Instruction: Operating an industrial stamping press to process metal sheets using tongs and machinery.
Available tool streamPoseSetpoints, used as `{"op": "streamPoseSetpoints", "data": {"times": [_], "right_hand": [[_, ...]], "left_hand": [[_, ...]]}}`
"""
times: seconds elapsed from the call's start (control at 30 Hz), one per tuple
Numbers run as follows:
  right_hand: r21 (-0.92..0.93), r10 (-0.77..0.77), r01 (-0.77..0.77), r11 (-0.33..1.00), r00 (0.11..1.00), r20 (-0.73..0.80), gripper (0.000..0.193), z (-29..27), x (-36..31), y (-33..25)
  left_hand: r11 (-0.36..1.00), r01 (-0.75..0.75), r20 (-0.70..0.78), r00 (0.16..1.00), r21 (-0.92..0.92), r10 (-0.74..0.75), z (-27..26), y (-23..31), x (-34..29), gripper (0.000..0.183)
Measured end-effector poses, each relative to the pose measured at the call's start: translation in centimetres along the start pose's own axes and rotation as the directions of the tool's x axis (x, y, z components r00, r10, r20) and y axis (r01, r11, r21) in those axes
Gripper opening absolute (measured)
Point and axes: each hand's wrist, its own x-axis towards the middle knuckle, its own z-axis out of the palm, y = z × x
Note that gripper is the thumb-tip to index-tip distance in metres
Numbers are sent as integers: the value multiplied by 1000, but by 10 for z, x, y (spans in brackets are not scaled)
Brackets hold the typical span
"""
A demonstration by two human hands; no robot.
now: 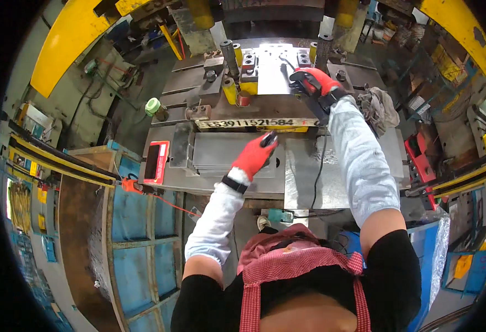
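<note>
While the left hand point(255, 155) in a red glove lies flat, fingers loose, on the stack of grey metal sheets point(229, 154) on the tabletop point(303, 182), the right hand point(313, 83) reaches into the press die point(270, 69), fingers curled on a dark tool point(285, 71); grasp unclear.

One view only — a fisheye camera worn on the head, left of a pair, looked steeply down and forward over the apron point(303, 265) and both forearms. The press table point(303, 177) sat close, mid-frame; the yellow press frame point(68, 44) bent along the rim — floor and blue crates point(143, 249) at lower left.
</note>
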Motion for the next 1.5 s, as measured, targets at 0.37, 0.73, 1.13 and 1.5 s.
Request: {"op": "streamPoseSetpoints", "data": {"times": [0.37,0.73,1.13,1.5], "right_hand": [[513,671,-517,685,723,-168,54,35,-201,-159],[498,880,-725,476,387,-276,7,47,-328,-88],[-175,528,-546,819,838,-138,62,56,-246,-205],[325,650,-713,622,701,293,55,78,-218,-202]], "left_hand": [[257,218,283,924,-942,256,-19,-28,138,39],[621,-324,-245,946,-714,211,-21,-6,117,14],[618,-668,400,744,415,536,-131,52,-34,25],[750,-337,188,834,-570,518,-116,11,-9,41]]}}
